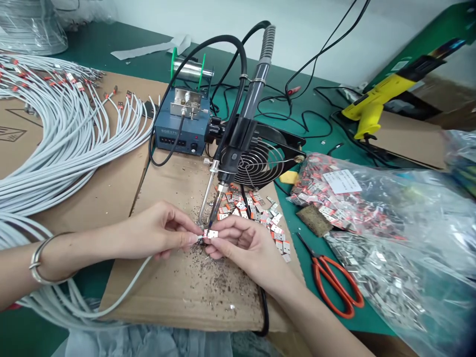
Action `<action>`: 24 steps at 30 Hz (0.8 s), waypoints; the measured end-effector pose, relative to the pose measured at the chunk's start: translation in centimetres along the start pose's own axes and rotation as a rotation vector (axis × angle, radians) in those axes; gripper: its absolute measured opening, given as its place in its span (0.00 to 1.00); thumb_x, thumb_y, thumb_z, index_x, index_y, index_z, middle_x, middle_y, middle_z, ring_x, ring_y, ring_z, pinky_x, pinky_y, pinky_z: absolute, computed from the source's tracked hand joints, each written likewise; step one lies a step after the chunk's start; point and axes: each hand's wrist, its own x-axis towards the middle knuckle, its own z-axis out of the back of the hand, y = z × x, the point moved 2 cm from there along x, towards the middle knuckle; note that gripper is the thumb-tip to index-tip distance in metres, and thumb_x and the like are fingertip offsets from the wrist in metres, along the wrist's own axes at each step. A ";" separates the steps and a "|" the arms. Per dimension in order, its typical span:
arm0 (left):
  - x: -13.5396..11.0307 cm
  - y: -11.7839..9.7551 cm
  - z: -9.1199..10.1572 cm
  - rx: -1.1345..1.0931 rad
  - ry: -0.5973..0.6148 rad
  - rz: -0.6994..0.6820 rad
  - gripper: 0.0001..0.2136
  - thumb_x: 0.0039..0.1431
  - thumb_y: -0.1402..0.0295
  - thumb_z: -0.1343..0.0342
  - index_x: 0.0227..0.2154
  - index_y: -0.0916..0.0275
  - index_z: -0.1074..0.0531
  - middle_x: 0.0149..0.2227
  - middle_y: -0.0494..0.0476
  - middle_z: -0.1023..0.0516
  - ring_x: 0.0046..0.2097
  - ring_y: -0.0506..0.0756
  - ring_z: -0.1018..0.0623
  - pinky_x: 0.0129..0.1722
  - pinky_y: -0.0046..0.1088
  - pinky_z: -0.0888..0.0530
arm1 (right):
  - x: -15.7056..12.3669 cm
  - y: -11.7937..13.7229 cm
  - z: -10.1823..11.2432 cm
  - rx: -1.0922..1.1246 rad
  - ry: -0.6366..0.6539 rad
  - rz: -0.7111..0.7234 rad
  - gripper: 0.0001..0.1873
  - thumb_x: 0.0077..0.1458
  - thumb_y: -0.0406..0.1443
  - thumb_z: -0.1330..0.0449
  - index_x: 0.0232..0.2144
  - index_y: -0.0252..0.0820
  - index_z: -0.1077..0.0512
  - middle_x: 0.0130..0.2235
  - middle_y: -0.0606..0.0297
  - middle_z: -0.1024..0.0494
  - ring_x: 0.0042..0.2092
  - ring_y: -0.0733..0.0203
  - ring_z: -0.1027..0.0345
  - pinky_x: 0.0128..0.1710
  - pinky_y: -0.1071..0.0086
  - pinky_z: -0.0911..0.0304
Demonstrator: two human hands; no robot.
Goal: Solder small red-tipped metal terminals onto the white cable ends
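Observation:
My left hand [169, 232] pinches the end of a white cable [139, 271] between thumb and fingers. Facing it, my right hand [243, 244] grips a small metal USB connector [211, 234] with an orange-red part. Cable end and connector meet right under the tip of a soldering iron [216, 206], which is clamped upright at a slant on a stand. Whether the tip touches the joint I cannot tell. Beside the iron, a thin metal tube [207, 196] points down at the same spot. Loose USB connectors [277, 229] lie scattered behind my right hand.
A blue soldering station [178, 131] carries a solder spool [189, 70]. Behind the iron stands a fan [260, 163]. Bundled white cables [74, 148] fill the left. Red-handled scissors [334, 285], bags of connectors [342, 198] and a yellow heat gun [386, 94] lie right. Dark debris covers the cardboard [167, 297].

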 end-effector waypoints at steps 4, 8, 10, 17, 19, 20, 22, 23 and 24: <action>0.0 -0.1 0.0 0.010 -0.014 0.008 0.09 0.50 0.64 0.43 0.31 0.65 0.24 0.22 0.47 0.30 0.16 0.43 0.35 0.13 0.16 0.38 | 0.0 0.0 0.1 -0.024 0.007 0.011 0.12 0.39 0.36 0.30 0.27 0.39 0.28 0.24 0.66 0.21 0.25 0.67 0.26 0.28 0.76 0.27; 0.0 -0.1 0.0 0.011 -0.018 0.006 0.09 0.50 0.63 0.43 0.30 0.65 0.26 0.22 0.47 0.31 0.16 0.44 0.35 0.13 0.16 0.38 | 0.0 0.1 0.1 -0.055 0.012 0.010 0.11 0.41 0.36 0.31 0.27 0.39 0.28 0.24 0.66 0.21 0.25 0.66 0.26 0.27 0.75 0.28; 0.0 -0.2 0.0 0.002 -0.019 0.000 0.09 0.51 0.63 0.43 0.29 0.65 0.26 0.21 0.46 0.32 0.16 0.44 0.36 0.13 0.16 0.39 | 0.0 0.1 0.1 -0.060 0.010 0.016 0.11 0.41 0.36 0.31 0.27 0.39 0.28 0.23 0.66 0.22 0.25 0.66 0.26 0.27 0.75 0.28; 0.1 -0.3 0.0 0.015 -0.040 0.005 0.08 0.50 0.64 0.43 0.26 0.65 0.28 0.19 0.46 0.33 0.15 0.44 0.36 0.12 0.16 0.40 | 0.0 0.5 -0.1 -0.078 -0.005 0.035 0.12 0.39 0.37 0.30 0.26 0.39 0.28 0.22 0.67 0.22 0.22 0.68 0.28 0.23 0.77 0.29; 0.1 -0.4 0.0 0.001 -0.048 0.006 0.09 0.49 0.64 0.43 0.26 0.65 0.29 0.19 0.45 0.33 0.15 0.44 0.36 0.12 0.16 0.40 | -0.1 0.6 -0.1 -0.085 -0.010 0.041 0.13 0.38 0.37 0.29 0.26 0.40 0.28 0.22 0.67 0.22 0.22 0.67 0.28 0.23 0.76 0.29; 0.1 -0.4 -0.1 -0.007 -0.051 0.006 0.09 0.49 0.64 0.43 0.26 0.65 0.29 0.19 0.46 0.32 0.15 0.44 0.36 0.12 0.16 0.40 | -0.1 0.6 -0.1 -0.083 -0.011 0.045 0.13 0.37 0.37 0.29 0.26 0.40 0.28 0.23 0.67 0.22 0.22 0.67 0.28 0.22 0.76 0.29; 0.1 -0.5 -0.2 -0.019 -0.056 0.010 0.08 0.48 0.64 0.42 0.25 0.65 0.30 0.19 0.46 0.32 0.15 0.43 0.36 0.12 0.16 0.40 | -0.1 0.6 0.0 -0.073 -0.006 0.059 0.13 0.38 0.37 0.29 0.26 0.39 0.28 0.22 0.67 0.22 0.21 0.67 0.28 0.21 0.76 0.30; 0.1 -0.6 -0.2 -0.024 -0.058 0.015 0.08 0.48 0.64 0.42 0.25 0.65 0.30 0.19 0.45 0.32 0.15 0.43 0.36 0.11 0.16 0.40 | -0.1 0.6 0.0 -0.068 -0.004 0.069 0.12 0.39 0.37 0.30 0.26 0.39 0.27 0.22 0.67 0.22 0.21 0.67 0.28 0.21 0.76 0.30; 0.1 -0.7 -0.2 -0.025 -0.061 0.018 0.08 0.48 0.65 0.42 0.25 0.65 0.30 0.19 0.45 0.33 0.14 0.43 0.37 0.11 0.16 0.40 | -0.1 0.6 0.1 -0.067 -0.002 0.076 0.11 0.39 0.37 0.30 0.26 0.40 0.27 0.22 0.67 0.23 0.21 0.68 0.29 0.21 0.76 0.30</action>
